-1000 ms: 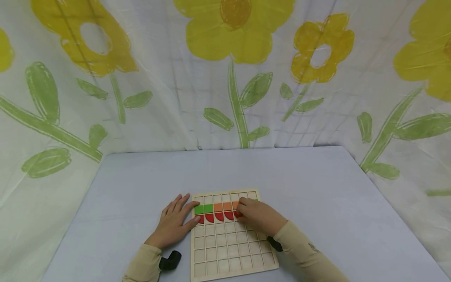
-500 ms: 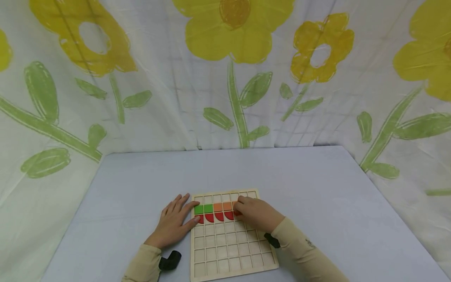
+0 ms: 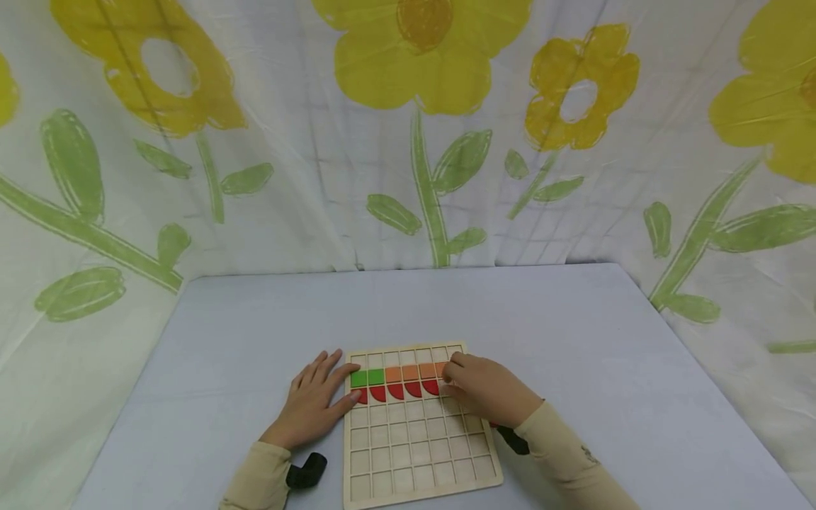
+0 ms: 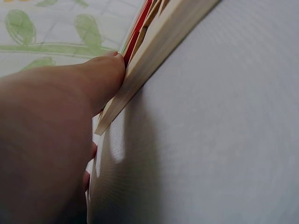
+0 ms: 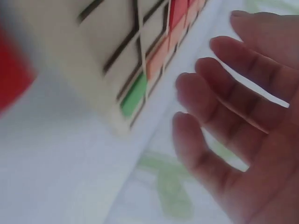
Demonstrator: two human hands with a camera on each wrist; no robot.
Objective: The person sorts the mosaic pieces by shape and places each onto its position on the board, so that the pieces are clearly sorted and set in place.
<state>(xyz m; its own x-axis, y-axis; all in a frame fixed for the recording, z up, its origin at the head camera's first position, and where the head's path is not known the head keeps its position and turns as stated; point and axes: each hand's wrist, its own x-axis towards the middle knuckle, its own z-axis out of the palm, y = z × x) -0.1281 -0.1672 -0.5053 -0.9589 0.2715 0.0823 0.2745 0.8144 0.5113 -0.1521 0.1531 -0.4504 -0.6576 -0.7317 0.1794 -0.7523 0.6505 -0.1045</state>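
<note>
My left hand (image 3: 312,404) lies with straight, spread fingers at the left edge of a wooden grid board (image 3: 398,453). Its thumb and index finger rest on the board's edge, by a red quarter-circle piece (image 3: 360,396) and a green square (image 3: 360,378). Over the right part of the board is my right hand (image 3: 494,389), its fingers relaxed and holding nothing in the right wrist view. Several orange squares (image 3: 410,373) fill the second row beside two green ones. Below them runs a row of several red quarter-circles (image 3: 395,391). Another green piece (image 5: 134,96) shows near the board's right edge.
A white table (image 3: 561,326) bears the board. Behind it hangs a curtain (image 3: 306,177) printed with yellow flowers. Black wrist devices (image 3: 307,470) sit below both hands. A blurred red shape (image 5: 14,70) fills the left edge of the right wrist view.
My right hand has drawn back to the right, uncovering a fifth red quarter-circle lying in the row and more of the orange squares. The left hand has stayed in place.
</note>
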